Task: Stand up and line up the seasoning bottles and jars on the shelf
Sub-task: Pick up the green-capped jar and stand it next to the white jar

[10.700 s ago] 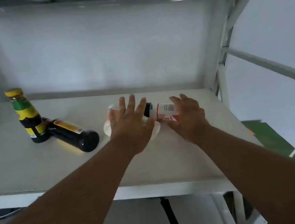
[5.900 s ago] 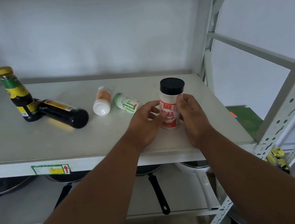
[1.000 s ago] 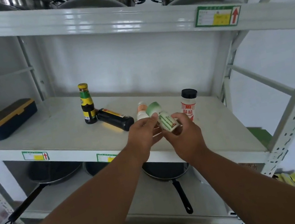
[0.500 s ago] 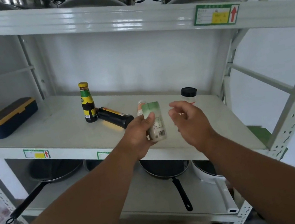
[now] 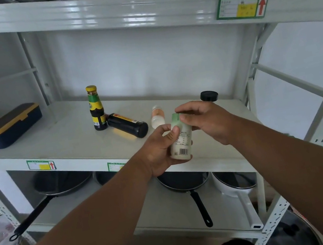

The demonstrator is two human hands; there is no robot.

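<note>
Left hand (image 5: 157, 151) holds green-capped jar (image 5: 180, 140) upright above shelf (image 5: 63, 144) front edge; right hand (image 5: 208, 122) fingertips on its cap. On shelf: one dark bottle (image 5: 96, 109) upright, second bottle (image 5: 127, 125) lying, orange jar (image 5: 157, 116) lying, black-capped jar (image 5: 208, 96) behind right hand.

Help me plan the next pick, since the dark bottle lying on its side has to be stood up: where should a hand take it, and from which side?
Grip the dark bottle around its wide body near the base end, coming from above and the front. It lies flat with its base towards the shelf edge and its neck against the upright bottle, so the neck end is crowded.
</note>
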